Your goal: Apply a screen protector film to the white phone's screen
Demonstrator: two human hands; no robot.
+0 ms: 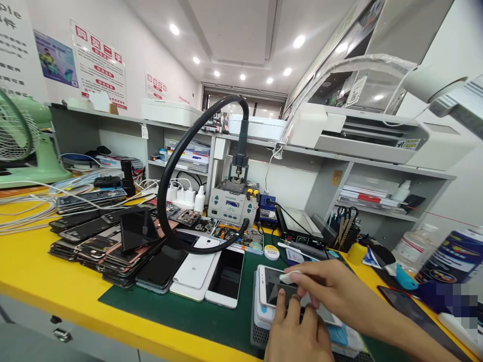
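A white-framed smartphone [266, 289] lies screen up on a small stack, with a dark perforated pad [259, 336] at the bottom. My left hand [298, 329] rests on the phone with fingers stretched over its screen. From the right comes my right hand [320, 281], pinching a small piece of white tissue [290, 277] against the upper part of the screen. Part of the phone's far end is hidden by the hands. Left of the stack, a white phone with a dark screen [226, 279] and a white phone back [198, 266] lie on the green mat [166, 311].
Piles of phones and phone parts [124, 246] cover the left of the yellow bench [22, 271]. A thick black hose [164, 181] arches from a hot-air station [230, 206] over the mat. On the right stand a clear bottle [415, 246], a blue can [451, 256] and scissors [345, 221].
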